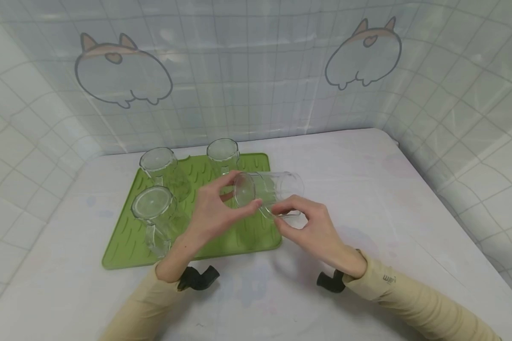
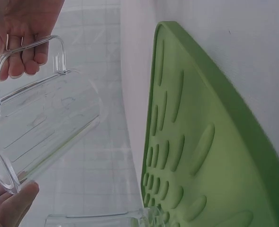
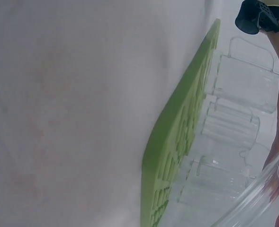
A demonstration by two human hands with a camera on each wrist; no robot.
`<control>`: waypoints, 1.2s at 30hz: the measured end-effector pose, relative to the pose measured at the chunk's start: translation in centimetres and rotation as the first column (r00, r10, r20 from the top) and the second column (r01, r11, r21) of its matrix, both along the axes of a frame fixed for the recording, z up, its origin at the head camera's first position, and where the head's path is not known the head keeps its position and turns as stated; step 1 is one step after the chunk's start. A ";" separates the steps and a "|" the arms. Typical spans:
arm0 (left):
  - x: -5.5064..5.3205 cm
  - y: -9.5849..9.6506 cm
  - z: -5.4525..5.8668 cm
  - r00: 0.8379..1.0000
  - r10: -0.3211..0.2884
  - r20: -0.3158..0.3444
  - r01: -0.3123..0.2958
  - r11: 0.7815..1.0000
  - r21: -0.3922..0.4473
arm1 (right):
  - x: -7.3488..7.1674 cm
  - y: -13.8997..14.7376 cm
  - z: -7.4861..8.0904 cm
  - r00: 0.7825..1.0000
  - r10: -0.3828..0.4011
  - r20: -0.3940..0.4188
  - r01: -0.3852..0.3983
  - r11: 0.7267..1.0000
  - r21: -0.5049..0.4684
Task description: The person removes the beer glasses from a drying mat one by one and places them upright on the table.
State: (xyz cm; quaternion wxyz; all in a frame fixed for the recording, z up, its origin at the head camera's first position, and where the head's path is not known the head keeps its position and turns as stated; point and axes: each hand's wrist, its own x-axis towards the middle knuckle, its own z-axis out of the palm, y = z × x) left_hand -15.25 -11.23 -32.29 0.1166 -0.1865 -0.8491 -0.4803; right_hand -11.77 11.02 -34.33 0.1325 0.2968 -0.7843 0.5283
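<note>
A clear glass mug [image 1: 281,184] is held sideways above the right part of a green ribbed mat [image 1: 256,237]. My left hand [image 1: 211,206] grips its left end, thumb on the near side and fingers on the far side. With thumb and fingers, my right hand [image 1: 309,225] pinches the handle [image 1: 265,210], which faces me. In the left wrist view, right-hand fingers lie behind the mug's handle [image 2: 28,47], while left-hand fingertips [image 2: 21,201] touch the thick end. Part of the held mug [image 3: 257,203] shows at the lower corner in the right wrist view.
Three more glass mugs stand on the mat: one at the back left [image 1: 159,163], one at the front left [image 1: 153,208] and one at the back middle [image 1: 223,154]. A white cloth [image 1: 367,189] covers the table. Grid-patterned curtains [image 1: 247,71] surround the back and sides.
</note>
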 end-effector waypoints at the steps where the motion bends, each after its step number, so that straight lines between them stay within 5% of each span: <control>1: 0.0 0.0 0.0 1.000 0.001 0.006 -0.001 1.000 0.007 | 0.1 0.0 0.3 1.000 -0.004 0.002 0.004 1.000 0.001; 9: 0.0 -0.4 0.3 0.999 0.020 0.025 -0.020 1.000 0.002 | 1.3 -0.4 3.2 0.999 -0.033 -0.021 0.032 0.999 -0.017; 21: 0.0 -0.7 0.7 0.999 0.025 0.024 -0.026 0.999 0.030 | -0.4 0.7 0.7 0.998 -0.032 -0.053 0.028 0.996 -0.083; 28: 0.1 -0.9 0.8 0.999 0.030 0.032 -0.031 0.999 0.036 | 1.1 0.2 3.8 0.996 -0.076 -0.052 0.071 0.994 -0.086; 36: 0.1 -1.0 1.0 0.998 0.049 0.026 -0.050 0.998 0.046 | 1.0 0.3 3.8 0.990 -0.096 -0.099 0.085 0.991 -0.104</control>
